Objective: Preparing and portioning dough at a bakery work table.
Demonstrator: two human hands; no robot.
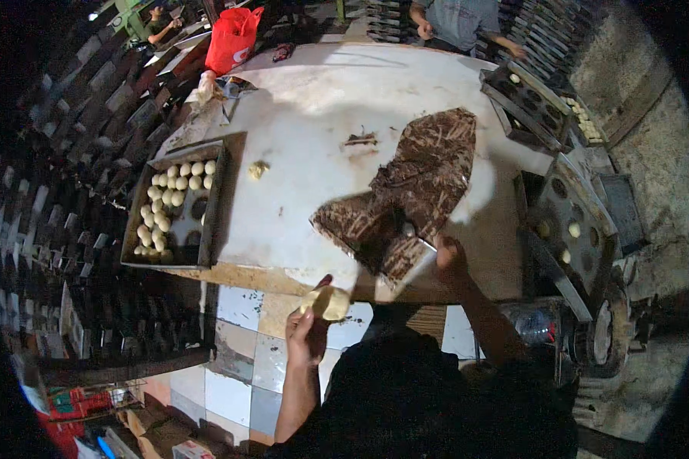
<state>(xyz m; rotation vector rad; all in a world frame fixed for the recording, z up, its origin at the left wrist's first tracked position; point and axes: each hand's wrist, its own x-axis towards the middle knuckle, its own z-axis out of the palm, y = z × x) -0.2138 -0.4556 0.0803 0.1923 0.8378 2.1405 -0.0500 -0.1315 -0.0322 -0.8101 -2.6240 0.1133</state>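
My left hand (306, 336) holds a flattened, pale yellow dough disc (328, 302) at the table's near edge, its fingers around the disc's left side. My right hand (448, 252) grips a metal spoon (427, 242) whose head is in a dark brown, crumbly mass (429, 161) spread on a sheet at the middle-right of the white table (283, 115). A small pale dough scrap (257, 170) lies left of that mass, and a small dark stick-like piece (360, 139) is behind it.
A metal tray of several dough balls (172, 183) stands at left; more trays (572, 229) line the right edge. A red bag (230, 38) is at the back left. A co-worker (455, 23) stands across the table, another person (161, 27) farther left. Stacked metal pieces (92, 138) fill the left side.
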